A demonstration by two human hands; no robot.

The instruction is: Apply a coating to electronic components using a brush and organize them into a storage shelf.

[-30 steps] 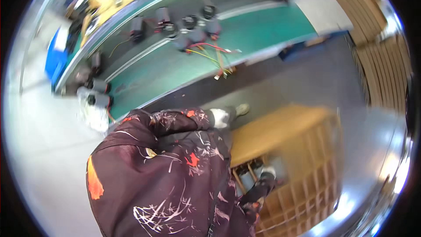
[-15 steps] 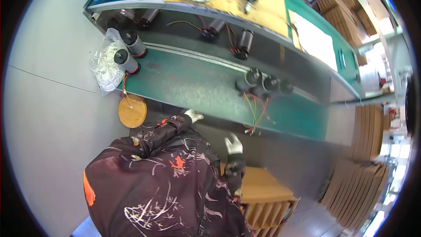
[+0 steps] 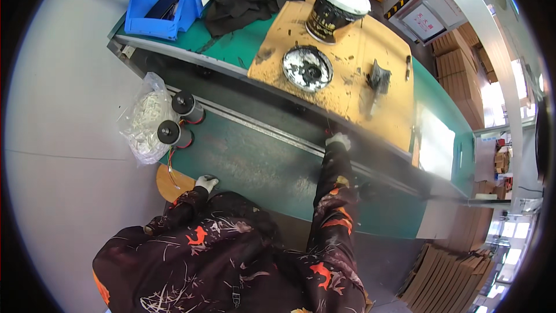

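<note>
My left hand (image 3: 207, 182), in a white glove, rests at the front edge of the green bench (image 3: 255, 165), close to a round wooden stool top (image 3: 169, 182); its fingers look loosely stretched and nothing shows in them. My right arm reaches far across the bench. At its end my gloved right hand (image 3: 339, 140) is at the dark space beneath the raised shelf, beside a small red wire-like bit. Its fingers are blurred and partly hidden, so any grip is unclear. Two grey cylindrical motors (image 3: 174, 133) with black ends and coloured wires stand at the bench's left end.
A clear bag of white pieces (image 3: 146, 119) leans beside the motors. On the upper shelf are a blue bin (image 3: 168, 6), dark cloth (image 3: 249, 3), a bucket (image 3: 336, 11), a smeared lid (image 3: 307, 68) and a scraper (image 3: 378, 78) on a wooden board (image 3: 353, 52). Flattened cartons (image 3: 446, 278) are stacked right.
My right hand has gone from near my body forward to beneath the shelf. My left hand has shifted left along the bench edge. The view has shifted, showing more of the upper shelf.
</note>
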